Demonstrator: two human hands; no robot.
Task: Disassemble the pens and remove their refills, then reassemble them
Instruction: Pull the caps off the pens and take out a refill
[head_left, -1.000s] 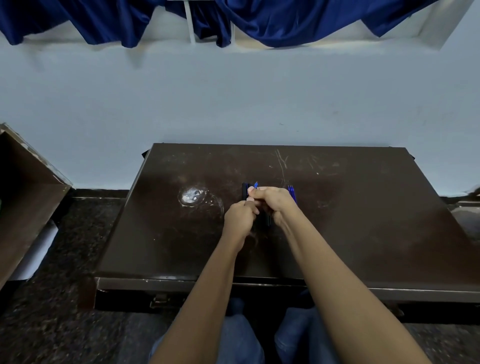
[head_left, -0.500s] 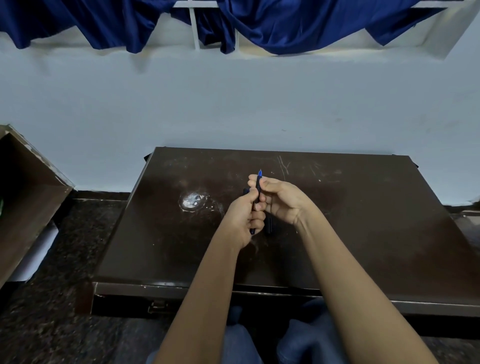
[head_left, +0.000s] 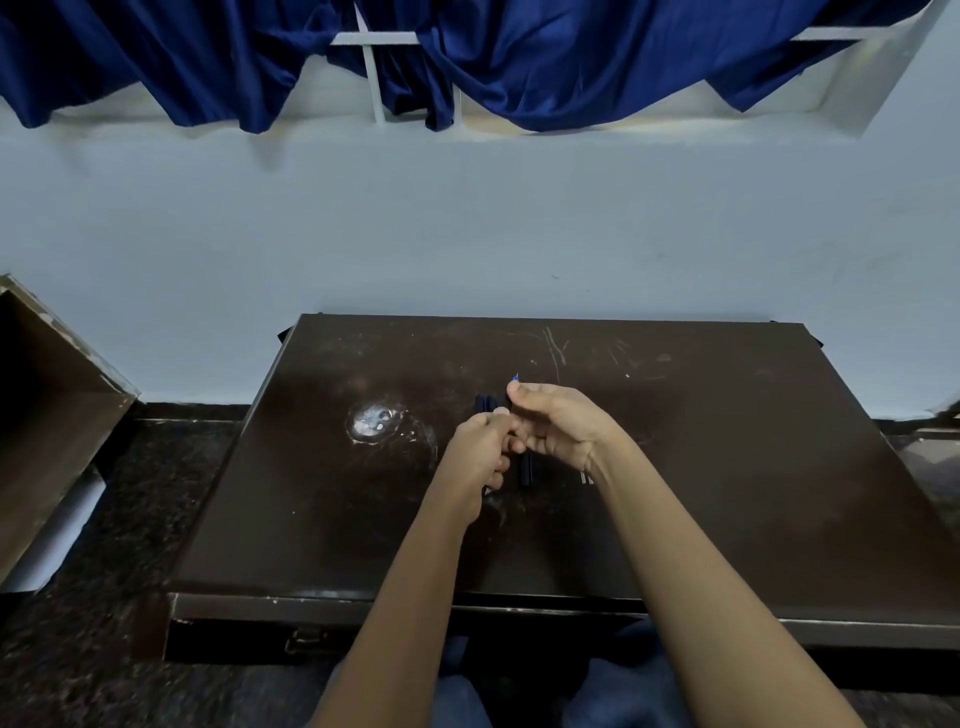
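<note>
Both hands meet over the middle of the dark brown table (head_left: 727, 467). My right hand (head_left: 558, 431) is closed around a pen (head_left: 516, 378); only its blue tip shows, just above the thumb. My left hand (head_left: 480, 454) pinches the same pen from the left, its fingertips touching the right hand. Two dark pen parts (head_left: 487, 402) lie on the table just beyond my left hand. Another dark pen piece (head_left: 527, 470) lies under my right hand. A small pale bit (head_left: 586, 478) peeks out beside my right wrist. The rest of the held pen is hidden.
A whitish worn patch (head_left: 374, 421) marks the table left of the hands. A brown open box (head_left: 52, 415) stands on the dark speckled floor at the left. A pale wall rises directly behind the table, with a blue curtain (head_left: 545, 62) above.
Both hands lifted the pen off the table, then held it between them. Less of its blue tip shows above the right thumb now. The blue pens to the right are now hidden.
</note>
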